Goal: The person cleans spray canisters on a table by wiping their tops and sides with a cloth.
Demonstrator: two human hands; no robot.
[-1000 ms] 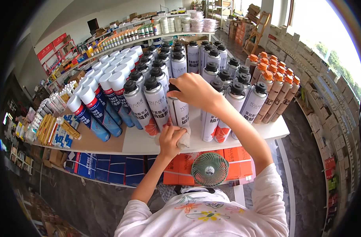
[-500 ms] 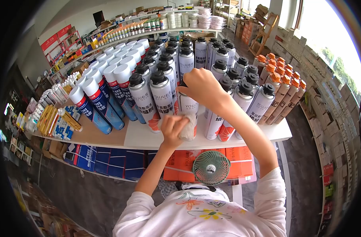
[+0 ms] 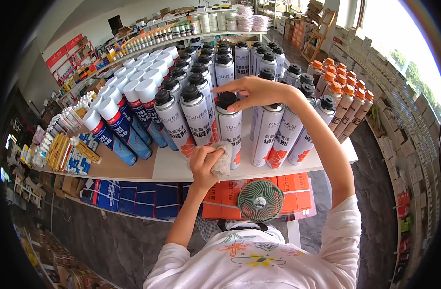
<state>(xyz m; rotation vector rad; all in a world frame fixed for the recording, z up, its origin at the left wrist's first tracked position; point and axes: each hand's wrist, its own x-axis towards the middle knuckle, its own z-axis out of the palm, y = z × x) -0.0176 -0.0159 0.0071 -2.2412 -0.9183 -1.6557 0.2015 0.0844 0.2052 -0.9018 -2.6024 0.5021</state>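
Shining window [image 3: 399, 29], two o'clock. Smooth white table [image 3: 174, 166] holds round can [image 3: 230, 129] near centre. Left hand [image 3: 202, 166], seven o'clock from can, grips crumpled cloth [image 3: 223, 164]. Right hand [image 3: 266, 91] loose over black cap [image 3: 226, 100].

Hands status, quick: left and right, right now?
Left hand: closed, holding a pale cloth.
Right hand: open, fingers and thumb apart at the black cap of a YOUJU can; contact can't be told.

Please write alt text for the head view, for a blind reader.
A person's left hand holds a cloth by a can on a table; the right hand curves open near its black cap. More cans stand on both sides.
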